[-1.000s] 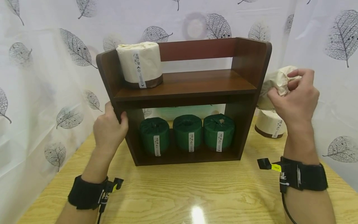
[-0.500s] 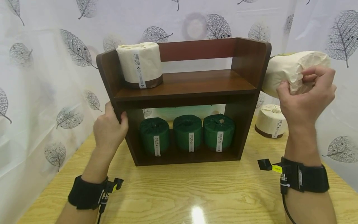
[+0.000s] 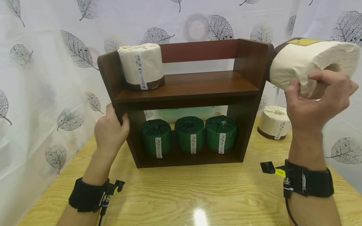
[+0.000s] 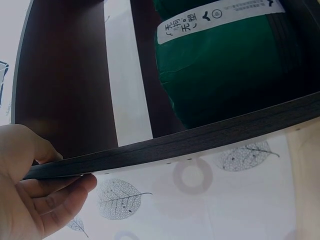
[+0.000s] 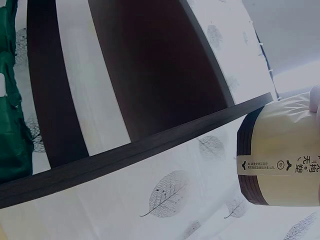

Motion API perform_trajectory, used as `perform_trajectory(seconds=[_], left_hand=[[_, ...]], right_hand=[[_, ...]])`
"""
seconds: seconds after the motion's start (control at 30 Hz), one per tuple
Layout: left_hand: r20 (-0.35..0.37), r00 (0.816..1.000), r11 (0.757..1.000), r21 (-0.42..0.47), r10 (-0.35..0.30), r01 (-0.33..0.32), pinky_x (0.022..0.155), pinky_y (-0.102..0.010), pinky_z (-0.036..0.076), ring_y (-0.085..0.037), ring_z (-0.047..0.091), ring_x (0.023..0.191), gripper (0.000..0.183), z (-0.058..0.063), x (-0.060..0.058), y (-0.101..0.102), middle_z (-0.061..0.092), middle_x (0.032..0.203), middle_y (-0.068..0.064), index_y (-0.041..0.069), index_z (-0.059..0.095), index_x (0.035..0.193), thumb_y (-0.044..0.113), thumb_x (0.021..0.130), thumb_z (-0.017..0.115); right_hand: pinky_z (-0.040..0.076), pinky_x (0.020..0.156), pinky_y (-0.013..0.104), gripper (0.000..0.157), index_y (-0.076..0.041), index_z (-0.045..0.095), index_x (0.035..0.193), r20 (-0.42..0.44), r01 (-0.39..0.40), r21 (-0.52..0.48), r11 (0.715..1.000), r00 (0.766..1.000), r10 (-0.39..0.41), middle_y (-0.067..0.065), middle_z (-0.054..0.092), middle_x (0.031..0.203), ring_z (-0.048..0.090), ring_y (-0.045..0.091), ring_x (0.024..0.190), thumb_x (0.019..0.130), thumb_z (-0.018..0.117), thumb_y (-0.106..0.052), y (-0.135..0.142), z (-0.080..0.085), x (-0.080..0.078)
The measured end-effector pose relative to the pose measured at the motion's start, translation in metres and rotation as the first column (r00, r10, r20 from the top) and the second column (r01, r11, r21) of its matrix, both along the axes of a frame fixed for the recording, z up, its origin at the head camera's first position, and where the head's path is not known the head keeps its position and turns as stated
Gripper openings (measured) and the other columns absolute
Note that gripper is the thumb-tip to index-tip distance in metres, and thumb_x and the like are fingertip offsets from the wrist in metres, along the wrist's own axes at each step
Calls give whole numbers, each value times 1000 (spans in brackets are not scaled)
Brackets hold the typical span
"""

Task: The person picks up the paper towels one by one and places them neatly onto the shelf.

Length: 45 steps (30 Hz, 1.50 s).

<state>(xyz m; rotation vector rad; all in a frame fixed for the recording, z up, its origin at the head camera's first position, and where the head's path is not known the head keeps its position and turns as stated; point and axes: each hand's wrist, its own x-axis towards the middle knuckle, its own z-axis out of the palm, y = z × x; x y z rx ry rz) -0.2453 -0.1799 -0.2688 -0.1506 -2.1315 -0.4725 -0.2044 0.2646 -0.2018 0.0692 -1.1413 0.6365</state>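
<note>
Right hand (image 3: 318,108): pinches cream paper-wrapped roll (image 3: 297,66)
Roll: tilted, banded end toward brown wooden shelf (image 3: 209,82)
Left hand (image 3: 111,130): grips shelf

Black wristbands (image 3: 88,195) carry small cameras (image 3: 267,167), yellow labels (image 3: 280,172) and cables (image 3: 288,209).

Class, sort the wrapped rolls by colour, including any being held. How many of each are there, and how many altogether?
Green rolls: 3, all on the lower shelf
Cream rolls: 3, one on the upper shelf, one in the right hand, one on the table
Total: 6
</note>
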Motion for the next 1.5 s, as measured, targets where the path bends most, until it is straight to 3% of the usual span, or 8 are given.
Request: perform_trajectory(seconds=[0.17, 0.37, 0.67, 0.9, 1.07, 1.27, 1.5], left_hand=[[-8, 1000, 1000, 1, -2, 2, 45, -56, 40, -46, 54, 55, 37, 0, 0, 0, 54, 61, -27, -6, 48, 106, 24, 84, 53], [-9, 1000, 1000, -2, 0, 0, 45, -56, 41, -46, 54, 54, 37, 0, 0, 0, 54, 61, -27, -6, 48, 106, 23, 84, 53], [-12, 1000, 1000, -3, -10, 10, 43, -55, 40, -45, 54, 52, 37, -1, -1, -1, 54, 60, -27, -6, 48, 106, 23, 83, 53], [-6, 1000, 1000, -2, -13, 13, 44, -55, 41, -44, 55, 53, 38, -2, -1, -1, 55, 62, -26, -6, 48, 107, 23, 84, 54], [-2, 1000, 1000, -1, -16, 16, 44, -54, 42, -42, 56, 54, 37, -1, 0, -1, 56, 63, -25, -6, 48, 108, 22, 84, 54], [1, 1000, 1000, -2, -18, 18, 44, -52, 43, -41, 56, 54, 38, -1, -1, -1, 56, 63, -25, -7, 48, 108, 22, 84, 53], [-3, 1000, 1000, -3, -21, 21, 44, -53, 43, -41, 56, 53, 38, -1, -1, -1, 56, 63, -25, -6, 48, 108, 22, 84, 54]], right_hand=[[35, 85, 30, 17, -8, 54, 71, -90, 30, 5, 1000, 996, -29, -2, 56, 76, 54, 24, 80, 62, 59, -23, 0, 3, 5], [36, 86, 31, 18, -7, 52, 67, -166, 38, 2, 999, 985, -37, 8, 57, 74, 52, 27, 82, 62, 61, -22, -4, 5, 10], [37, 76, 31, 23, -12, 45, 65, -273, 52, 52, 997, 961, -36, 8, 55, 72, 51, 31, 74, 57, 62, -26, -23, 4, 13], [31, 82, 44, 27, -16, 44, 62, -377, -1, 186, 982, 923, 73, 11, 54, 66, 52, 33, 69, 58, 65, -33, -52, 0, 8], [29, 78, 49, 27, -18, 48, 65, -379, -33, 257, 966, 916, 132, 10, 57, 67, 54, 30, 68, 62, 68, -37, -73, -3, 8], [26, 72, 50, 23, -17, 50, 66, -369, -62, 353, 933, 907, 200, 9, 57, 67, 52, 30, 65, 65, 70, -30, -95, -5, 12], [25, 68, 51, 19, -10, 49, 68, -247, -138, 465, 875, 928, 278, 12, 58, 70, 54, 32, 68, 64, 68, -13, -113, -7, 20]])
